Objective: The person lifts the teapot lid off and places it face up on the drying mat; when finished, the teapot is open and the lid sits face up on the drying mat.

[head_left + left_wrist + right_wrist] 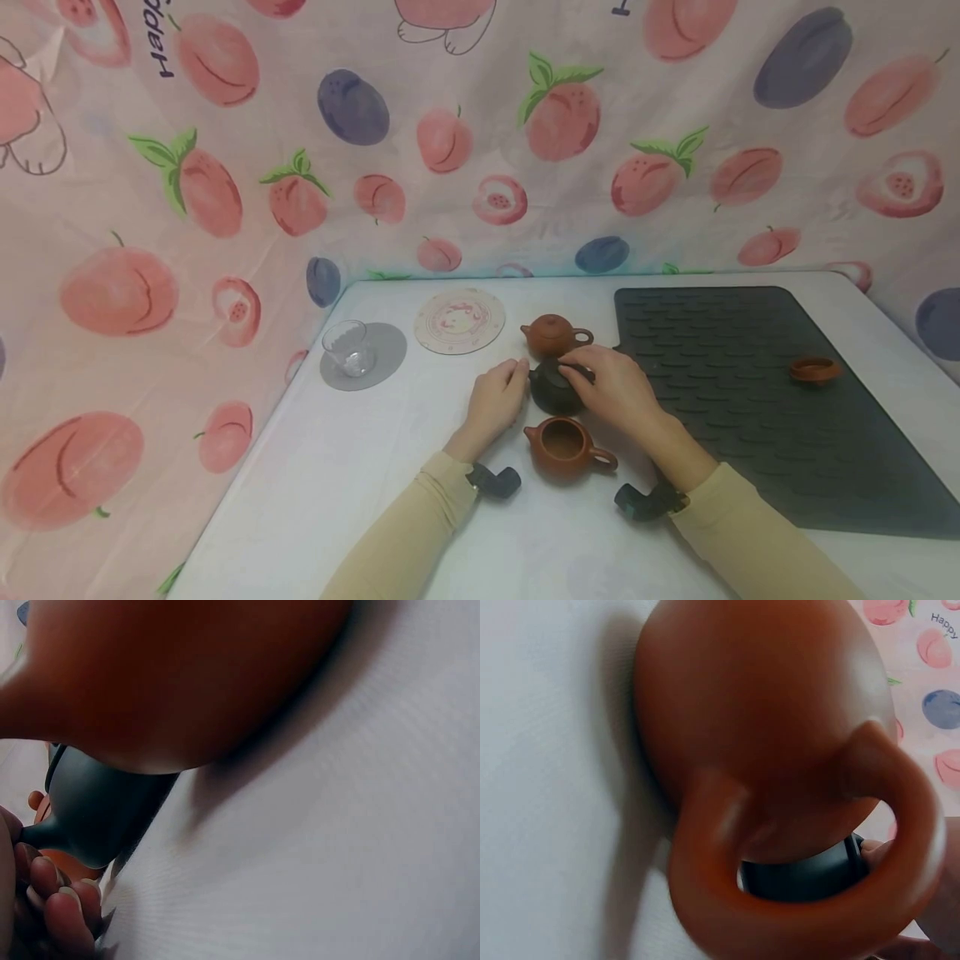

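A black teapot (551,393) stands on the white table between two reddish-brown teapots, its spout to the left. My left hand (495,402) pinches the tip of that spout, fingers curled, as the left wrist view shows. From above, my right hand (618,390) grips the black teapot's lid with thumb and fingers, which hide most of it. Nearer to me is a lidless brown teapot (566,468), spout left and handle right; its body fills much of both wrist views. Behind the black one sits a lidded brown teapot (553,336).
A dark ridged mat (720,450) covers the table's right side, with a small round brown piece (815,372) on it. To the left, a clear glass cup (350,350) stands on a grey round coaster (386,354). A patterned round mat (459,322) lies at the back.
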A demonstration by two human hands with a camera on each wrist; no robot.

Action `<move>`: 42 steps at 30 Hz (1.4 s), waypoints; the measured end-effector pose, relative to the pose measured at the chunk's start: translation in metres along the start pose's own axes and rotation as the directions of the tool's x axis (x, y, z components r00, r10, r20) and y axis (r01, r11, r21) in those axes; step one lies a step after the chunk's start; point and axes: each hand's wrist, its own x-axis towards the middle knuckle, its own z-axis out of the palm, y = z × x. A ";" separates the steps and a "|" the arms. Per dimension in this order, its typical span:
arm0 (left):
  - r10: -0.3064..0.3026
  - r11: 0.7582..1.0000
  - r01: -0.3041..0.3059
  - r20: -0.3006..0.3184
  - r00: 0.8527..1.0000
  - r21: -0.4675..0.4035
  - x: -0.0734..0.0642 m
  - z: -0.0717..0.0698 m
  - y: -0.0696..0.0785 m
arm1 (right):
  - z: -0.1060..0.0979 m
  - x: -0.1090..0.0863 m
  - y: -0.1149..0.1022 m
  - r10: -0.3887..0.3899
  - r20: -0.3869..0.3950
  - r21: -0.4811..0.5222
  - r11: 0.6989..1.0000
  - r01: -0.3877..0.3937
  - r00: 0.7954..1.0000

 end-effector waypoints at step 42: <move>0.020 1.000 -0.020 -0.014 1.000 0.008 -0.001 -0.001 0.001 | -0.008 0.000 0.001 0.031 -0.084 0.123 0.992 -0.020 0.996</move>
